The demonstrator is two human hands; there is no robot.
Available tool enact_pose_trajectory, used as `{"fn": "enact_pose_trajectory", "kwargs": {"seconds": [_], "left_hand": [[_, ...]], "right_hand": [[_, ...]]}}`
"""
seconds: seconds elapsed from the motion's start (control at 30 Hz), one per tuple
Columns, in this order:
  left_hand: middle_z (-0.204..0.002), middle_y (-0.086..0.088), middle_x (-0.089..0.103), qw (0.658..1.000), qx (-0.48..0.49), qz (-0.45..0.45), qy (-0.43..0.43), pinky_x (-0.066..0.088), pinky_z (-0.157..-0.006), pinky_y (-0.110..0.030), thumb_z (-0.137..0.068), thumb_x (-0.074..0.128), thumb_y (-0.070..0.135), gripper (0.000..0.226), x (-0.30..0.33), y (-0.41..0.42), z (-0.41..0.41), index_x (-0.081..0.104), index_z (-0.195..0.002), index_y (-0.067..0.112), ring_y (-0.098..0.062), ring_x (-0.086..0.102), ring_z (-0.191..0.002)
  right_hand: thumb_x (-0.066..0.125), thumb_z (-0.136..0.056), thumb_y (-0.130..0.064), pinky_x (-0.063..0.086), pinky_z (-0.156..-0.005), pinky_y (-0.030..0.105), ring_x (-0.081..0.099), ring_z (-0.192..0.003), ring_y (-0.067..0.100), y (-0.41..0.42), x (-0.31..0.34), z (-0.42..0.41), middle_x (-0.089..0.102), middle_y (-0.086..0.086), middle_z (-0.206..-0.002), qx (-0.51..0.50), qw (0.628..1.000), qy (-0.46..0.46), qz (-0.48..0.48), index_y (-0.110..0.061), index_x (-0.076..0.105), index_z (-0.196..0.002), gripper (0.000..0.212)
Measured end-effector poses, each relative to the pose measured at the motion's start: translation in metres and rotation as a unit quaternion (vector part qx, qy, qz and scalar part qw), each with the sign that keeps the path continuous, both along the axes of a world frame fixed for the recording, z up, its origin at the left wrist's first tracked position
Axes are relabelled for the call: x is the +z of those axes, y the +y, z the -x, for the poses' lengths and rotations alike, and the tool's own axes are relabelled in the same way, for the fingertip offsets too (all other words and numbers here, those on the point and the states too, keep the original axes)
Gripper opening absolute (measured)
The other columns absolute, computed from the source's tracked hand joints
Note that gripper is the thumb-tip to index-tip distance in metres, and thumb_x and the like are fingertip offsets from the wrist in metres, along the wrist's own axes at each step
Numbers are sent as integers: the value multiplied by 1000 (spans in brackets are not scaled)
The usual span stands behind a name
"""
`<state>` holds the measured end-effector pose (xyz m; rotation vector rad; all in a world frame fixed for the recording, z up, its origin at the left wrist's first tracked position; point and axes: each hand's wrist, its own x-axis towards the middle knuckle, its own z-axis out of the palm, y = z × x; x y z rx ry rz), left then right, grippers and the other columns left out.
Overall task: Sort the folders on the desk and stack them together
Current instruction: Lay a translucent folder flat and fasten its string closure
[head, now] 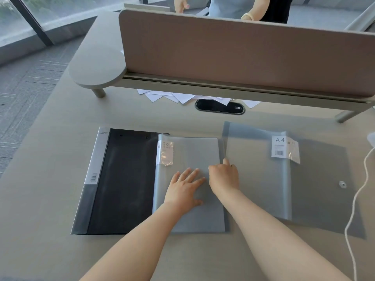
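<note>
Three folders lie side by side on the desk. A black folder with a grey spine label is on the left. A grey-blue folder marked "20" overlaps the black one's right edge. To the right lies a translucent grey folder labelled "A4", with a snap button on its flap. My left hand rests flat on the grey-blue folder, fingers spread. My right hand is curled at that folder's right edge, where it meets the translucent one; what its fingertips grip cannot be told.
A white cable runs along the desk's right side. Behind the folders are a black cable port, loose white papers and a raised shelf with a brown partition. Another person stands beyond the partition.
</note>
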<state>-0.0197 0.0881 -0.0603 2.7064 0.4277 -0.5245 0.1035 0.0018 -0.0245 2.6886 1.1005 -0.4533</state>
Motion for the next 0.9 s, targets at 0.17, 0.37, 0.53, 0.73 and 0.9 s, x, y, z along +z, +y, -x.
{"fn": "enact_pose_trajectory", "kwargs": {"seconds": [0.17, 0.37, 0.53, 0.73, 0.9], "left_hand": [[-168, 7, 7, 1000, 7, 8, -3, 2, -124, -43, -87, 64, 53, 80, 0, 0, 1, 23, -154, 41, -19, 1, -155], [-168, 8, 7, 1000, 12, 12, -4, 3, -125, -43, -87, 65, 52, 78, 2, -1, 2, 26, -153, 40, -19, 2, -155], [-168, 8, 5, 1000, 11, 5, 1, 2, -124, -42, -87, 64, 53, 79, 0, 0, 1, 25, -154, 39, -18, 2, -155], [-168, 9, 4, 1000, 10, -1, 5, 2, -124, -42, -87, 64, 54, 80, 1, -1, 1, 24, -154, 40, -17, 2, -155], [-168, 10, 5, 1000, 17, 3, 7, 2, -124, -41, -87, 65, 51, 79, 2, -2, 1, 25, -154, 41, -17, 2, -155]], "right_hand": [[47, -92, -7, 49, -83, 37, 61, -109, 33, 4, 1, 9, 69, 11, -112, 10, 999, 39, -27, -11, 65, -108, 24], [44, -93, -9, 49, -79, 37, 64, -105, 32, -14, -7, 23, 68, 11, -111, 4, 995, 72, -74, -9, 62, -107, 22], [48, -94, -17, 43, -70, 37, 63, -97, 34, -38, -19, 27, 69, 11, -104, -103, 974, 109, -170, -12, 61, -97, 14], [46, -89, -8, 37, -61, 36, 57, -79, 35, -56, -20, 6, 63, 9, -80, -223, 941, 139, -211, -16, 53, -88, 11], [48, -88, -7, 39, -62, 34, 54, -74, 32, -44, -19, -18, 62, 6, -79, -245, 931, 147, -229, -14, 56, -90, 10]]}}
